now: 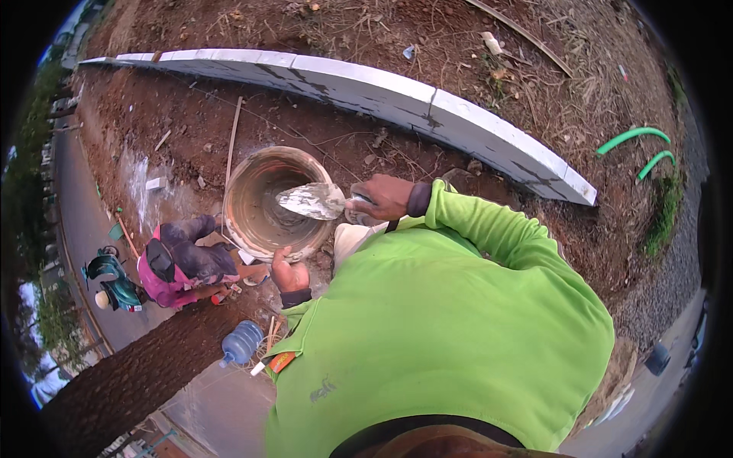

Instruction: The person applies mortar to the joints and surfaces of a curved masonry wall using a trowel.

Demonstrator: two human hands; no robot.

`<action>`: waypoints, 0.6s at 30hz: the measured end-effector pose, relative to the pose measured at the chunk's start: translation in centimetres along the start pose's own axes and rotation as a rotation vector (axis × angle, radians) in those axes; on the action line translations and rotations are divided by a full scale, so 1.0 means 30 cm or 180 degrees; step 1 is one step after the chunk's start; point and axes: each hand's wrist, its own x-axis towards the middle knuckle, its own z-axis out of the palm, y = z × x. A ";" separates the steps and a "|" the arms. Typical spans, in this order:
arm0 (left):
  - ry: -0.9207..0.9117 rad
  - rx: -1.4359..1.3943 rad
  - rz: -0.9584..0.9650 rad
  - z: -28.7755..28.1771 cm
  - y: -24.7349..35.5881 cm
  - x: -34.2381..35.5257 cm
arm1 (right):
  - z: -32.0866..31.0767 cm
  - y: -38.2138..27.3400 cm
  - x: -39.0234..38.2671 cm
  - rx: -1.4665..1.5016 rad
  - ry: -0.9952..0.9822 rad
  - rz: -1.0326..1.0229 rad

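Red-brown bare earth fills the scene, strewn with dry stalks and crossed by a long white kerb [427, 103] that curves from upper left to right. At the far left a paved road runs past a parked green scooter [113, 281], and just beside it another person in a pink top [179, 263] crouches at the edge of the soil. A blue water bottle [242, 343] lies near the foot of a tree trunk [130, 378] below them.

In the middle stands a round bucket [269, 200], its inner wall smeared with wet grey mortar and its bottom seemingly near empty. The left hand [289, 273] closes around the near rim of the bucket, steadying it. Over the bucket's mouth a pointed trowel [311, 201] is coated with mortar, its handle wrapped tightly in the right hand [385, 197], which comes from a bright lime-green sleeve [489, 229].

Judging from the scene, the kerb stones are already set in line, while the joint gaps between them look dark and the mortar on the blade is yet to be placed. At the far right two green hoses [637, 149] arch out of the ground.
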 end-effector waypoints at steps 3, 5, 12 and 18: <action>-0.0111 0.0233 -0.0119 -0.058 0.069 0.098 | 0.044 0.022 -0.002 -0.0336 0.0044 0.0230; -0.0039 0.0314 -0.0352 -0.159 0.090 0.210 | 0.051 0.052 -0.021 -0.0350 0.0015 0.0472; -0.0045 0.0756 -0.0871 -0.002 0.202 0.172 | 0.008 0.164 -0.179 -0.0126 -0.0060 0.1013; -0.0095 0.0688 -0.0392 -0.069 0.178 0.262 | 0.039 0.128 -0.208 0.0311 0.0541 0.0810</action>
